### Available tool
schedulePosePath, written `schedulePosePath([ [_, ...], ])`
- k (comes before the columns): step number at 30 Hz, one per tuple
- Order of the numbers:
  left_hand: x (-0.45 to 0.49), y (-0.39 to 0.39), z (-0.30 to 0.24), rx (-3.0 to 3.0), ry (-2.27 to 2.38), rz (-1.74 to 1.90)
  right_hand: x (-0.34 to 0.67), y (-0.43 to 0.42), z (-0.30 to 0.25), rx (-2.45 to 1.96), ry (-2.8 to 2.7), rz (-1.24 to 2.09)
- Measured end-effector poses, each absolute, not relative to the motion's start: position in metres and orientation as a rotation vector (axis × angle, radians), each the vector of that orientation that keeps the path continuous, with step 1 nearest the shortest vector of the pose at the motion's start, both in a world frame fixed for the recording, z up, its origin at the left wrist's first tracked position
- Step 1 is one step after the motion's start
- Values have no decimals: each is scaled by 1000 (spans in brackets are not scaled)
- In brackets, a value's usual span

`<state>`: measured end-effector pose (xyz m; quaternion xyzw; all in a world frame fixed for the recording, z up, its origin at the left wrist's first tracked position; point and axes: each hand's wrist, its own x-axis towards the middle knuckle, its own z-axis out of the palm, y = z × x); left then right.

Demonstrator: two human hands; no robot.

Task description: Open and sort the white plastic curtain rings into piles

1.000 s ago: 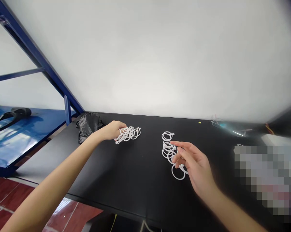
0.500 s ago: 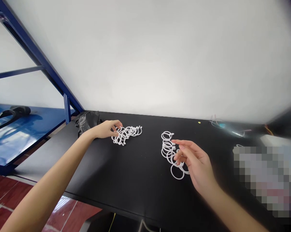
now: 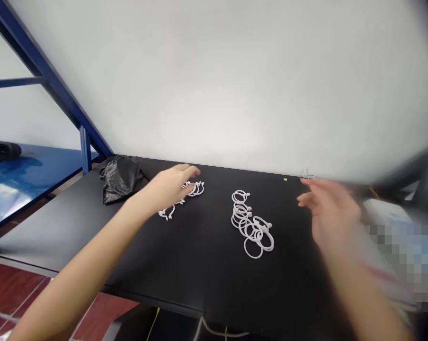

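Above a cluster of white rings (image 3: 198, 190) with small knobs, my left hand (image 3: 173, 187) hovers with fingers curved and thumb apart. It hides much of that cluster, and whether it touches a ring cannot be seen. A second group of white rings (image 3: 251, 227), overlapping in a rough line, lies right of it on the black table (image 3: 185, 255). Further right, my right hand (image 3: 329, 206) is in the air, smeared by motion but with thumb and forefinger visibly apart. Nothing shows between its fingers.
A crumpled black plastic bag (image 3: 119, 179) lies at the back left. Blue metal framing (image 3: 86, 149) and a blue surface (image 3: 40, 166) stand left. Behind the table is a white wall (image 3: 214, 85). A white box (image 3: 386, 210) and pixelated items are at the right, and a yellow speck (image 3: 285, 179) near the wall.
My right hand has moved away from the right group of rings, rightward and slightly back. My left hand has shifted right over its cluster. The view has turned slightly.
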<state>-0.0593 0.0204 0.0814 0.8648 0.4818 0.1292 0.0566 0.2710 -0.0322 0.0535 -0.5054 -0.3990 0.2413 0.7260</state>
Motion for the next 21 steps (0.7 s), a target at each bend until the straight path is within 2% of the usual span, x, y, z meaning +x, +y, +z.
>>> schedulePosePath([
  [4,3,10,65,2677,988,412,282,-29,46,-1396,-1423,848],
  [7,27,7,41,2628,726,396,277,-35,40,-1493,-1807,901],
  [13,33,0,12,2636,735,452,269,-43,39,-1486,-2019,884],
  [21,33,-4,6,2548,776,561,259,-43,32,-1464,-2047,849],
])
